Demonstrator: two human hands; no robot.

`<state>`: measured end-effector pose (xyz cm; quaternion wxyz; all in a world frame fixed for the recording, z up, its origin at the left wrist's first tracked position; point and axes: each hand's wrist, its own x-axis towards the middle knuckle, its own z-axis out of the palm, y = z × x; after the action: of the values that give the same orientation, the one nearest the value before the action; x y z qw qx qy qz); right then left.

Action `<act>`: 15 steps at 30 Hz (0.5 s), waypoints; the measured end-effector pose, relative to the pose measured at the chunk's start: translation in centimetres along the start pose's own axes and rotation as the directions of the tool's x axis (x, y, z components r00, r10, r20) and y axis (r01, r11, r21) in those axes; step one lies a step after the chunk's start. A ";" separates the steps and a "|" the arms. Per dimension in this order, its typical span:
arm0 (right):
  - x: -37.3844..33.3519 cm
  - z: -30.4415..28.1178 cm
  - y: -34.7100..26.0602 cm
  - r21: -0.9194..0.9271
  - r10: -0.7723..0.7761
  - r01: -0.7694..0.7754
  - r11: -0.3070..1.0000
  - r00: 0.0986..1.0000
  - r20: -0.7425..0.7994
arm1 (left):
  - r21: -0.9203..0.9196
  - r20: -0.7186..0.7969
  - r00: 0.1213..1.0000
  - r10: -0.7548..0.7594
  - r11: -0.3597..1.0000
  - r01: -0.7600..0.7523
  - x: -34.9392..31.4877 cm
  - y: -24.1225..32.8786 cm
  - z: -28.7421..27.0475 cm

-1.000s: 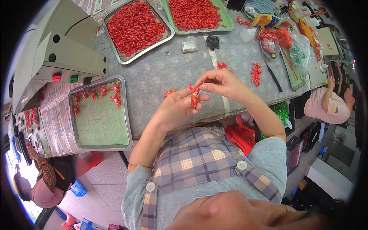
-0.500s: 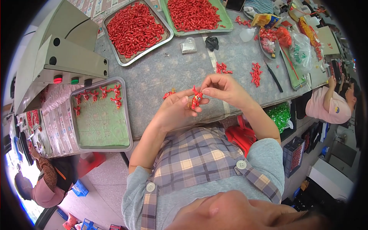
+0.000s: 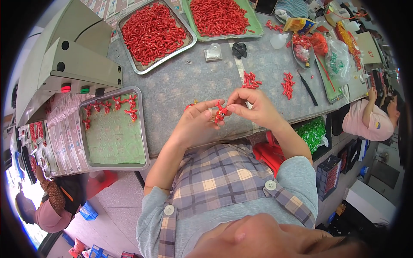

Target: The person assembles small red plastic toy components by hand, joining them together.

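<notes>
The left hand [image 3: 197, 122] is pinching a red figurine [image 3: 221, 114] above the tabletop's [image 3: 172, 88] near edge, partly hiding another red piece [image 3: 190, 105] beyond. A silver tray [image 3: 167, 58] and a green tray [image 3: 256, 30], heaped with red parts [image 3: 152, 33], are lining the far edge; a green-lined tray [image 3: 114, 144] is sitting toward the left end, a dark tool [image 3: 309, 91] lying toward the right. The right hand [image 3: 254, 108] is arching, thumb and forefinger pinching the figurine's side.
</notes>
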<state>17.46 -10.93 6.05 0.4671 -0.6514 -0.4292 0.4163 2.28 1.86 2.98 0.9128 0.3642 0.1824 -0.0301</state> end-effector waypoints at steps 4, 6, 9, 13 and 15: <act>-0.1 0.4 -0.6 -0.154 -0.002 -0.003 0.988 0.999 -0.033 | 0.122 -0.017 0.999 0.050 0.991 -0.047 0.3 -0.6 -0.5; -0.1 0.6 -0.7 -0.249 -0.112 0.098 0.964 0.993 -0.042 | 0.127 0.024 0.998 0.061 0.990 -0.064 0.5 -0.9 -0.7; -0.2 0.8 -0.6 -0.315 -0.159 0.134 0.940 0.986 -0.056 | 0.179 0.069 0.994 0.089 0.979 -0.100 0.5 -0.8 -0.3; -0.5 0.8 -0.8 -0.330 -0.169 0.134 0.934 0.982 -0.079 | 0.259 0.085 0.995 0.048 0.963 -0.069 1.1 -1.0 -0.5; -0.7 0.7 -0.7 -0.334 -0.127 0.101 0.937 0.990 -0.058 | 0.251 0.061 0.996 0.067 0.965 -0.080 1.1 -1.1 -0.3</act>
<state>16.49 -11.25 6.65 0.3913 -0.7104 -0.5112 0.2846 3.01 1.34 1.60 0.8639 0.4832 0.1395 -0.0287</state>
